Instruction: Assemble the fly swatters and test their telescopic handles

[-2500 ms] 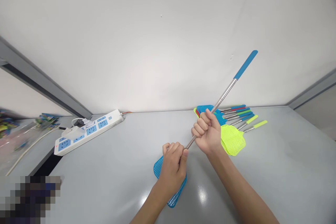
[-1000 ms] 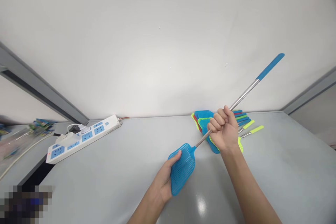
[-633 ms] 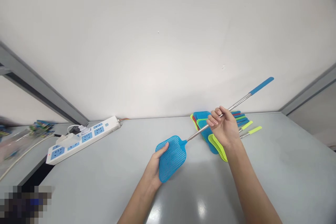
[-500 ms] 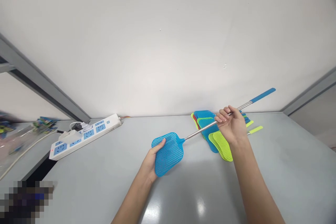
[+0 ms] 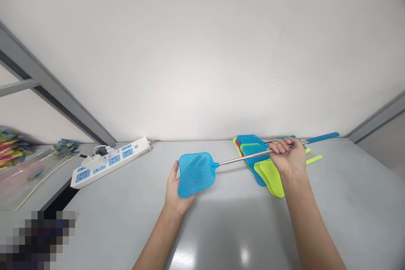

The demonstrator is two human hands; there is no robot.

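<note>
A blue fly swatter with a perforated head (image 5: 196,175) and a metal telescoping rod hangs slanted above the grey table. My right hand (image 5: 289,156) is wrapped round the rod, close to its blue handle (image 5: 323,137). Behind and under the swatter head lies my left hand (image 5: 177,196), thumb stretched out to the left of the head and no longer pressing on it. Its other fingers are mostly hidden by the mesh. Past the right hand, more blue, red and green swatters lie stacked, a yellow-green swatter (image 5: 270,177) on top nearest me.
A white power strip (image 5: 110,162) with plugs sits at the back left of the table (image 5: 133,215). Bags of colourful small items (image 5: 17,149) lie farther left. Behind the table rises a pale wall (image 5: 202,71) with grey frame posts at both sides.
My left thumb has come off the swatter head's face and moved to its left side. My right hand has moved right along with the rod, and the handle end has dropped lower.
</note>
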